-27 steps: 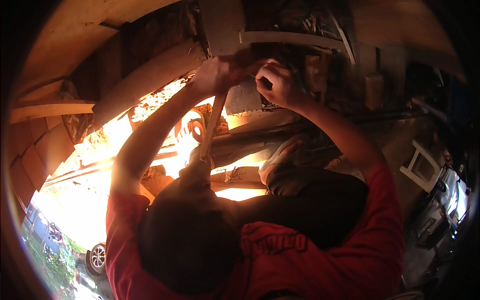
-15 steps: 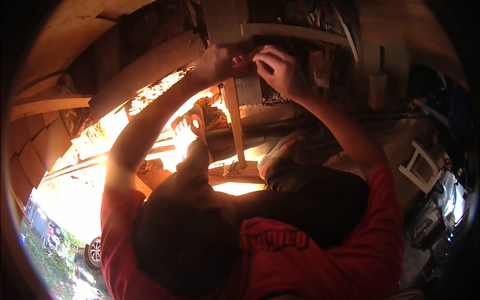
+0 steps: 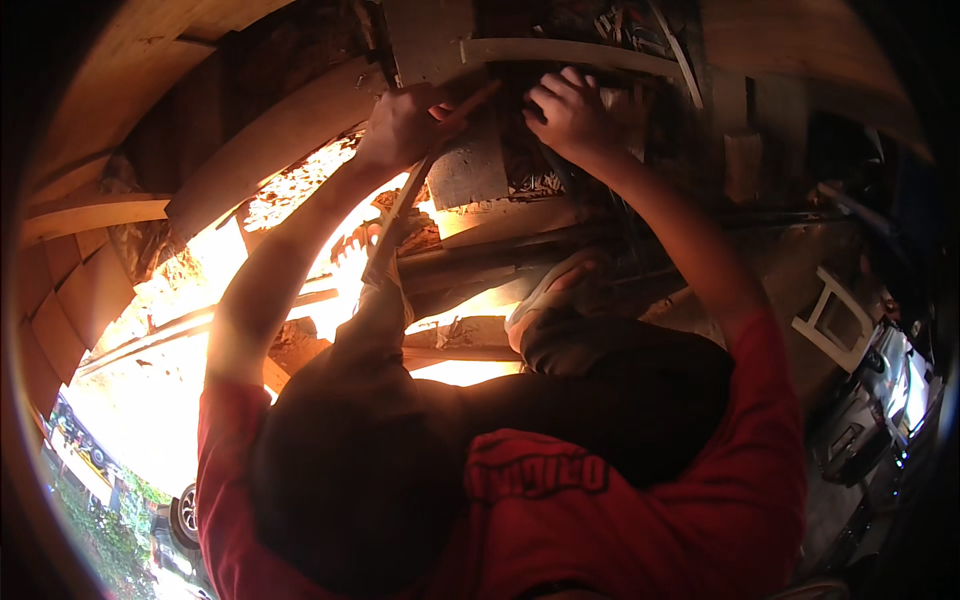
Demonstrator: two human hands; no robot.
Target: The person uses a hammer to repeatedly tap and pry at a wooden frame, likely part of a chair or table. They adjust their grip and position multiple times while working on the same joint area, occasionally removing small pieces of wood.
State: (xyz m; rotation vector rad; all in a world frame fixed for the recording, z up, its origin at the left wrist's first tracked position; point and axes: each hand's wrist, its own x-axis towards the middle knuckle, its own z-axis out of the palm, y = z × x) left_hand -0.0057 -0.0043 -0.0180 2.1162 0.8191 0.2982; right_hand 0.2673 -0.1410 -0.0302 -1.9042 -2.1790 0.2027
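My left hand [image 3: 400, 125] is closed around a long narrow wooden strip [image 3: 395, 225], which hangs down toward my left leg, with a thinner reddish piece [image 3: 475, 100] angled up to the right from the fingers. My right hand [image 3: 565, 115] is apart from it at the upper middle, fingers curled, near a curved pale strip [image 3: 570, 52]; whatever its fingertips hold or touch is hidden. Between and below the hands stands a greyish board [image 3: 470, 170]. My sandalled right foot [image 3: 555, 295] rests among boards below.
Stacked boards [image 3: 75, 295] and a curved plank [image 3: 250, 135] stand at the left, beside glaring sunlight. A white frame [image 3: 835, 320] and a dark shiny object [image 3: 890, 385] lie at the right. A vehicle wheel [image 3: 187, 515] shows at the lower left.
Both hands have moved up. My right hand has parted from my left hand. The strip's lower end has swung left from between my feet to over my left leg since the previous frame.
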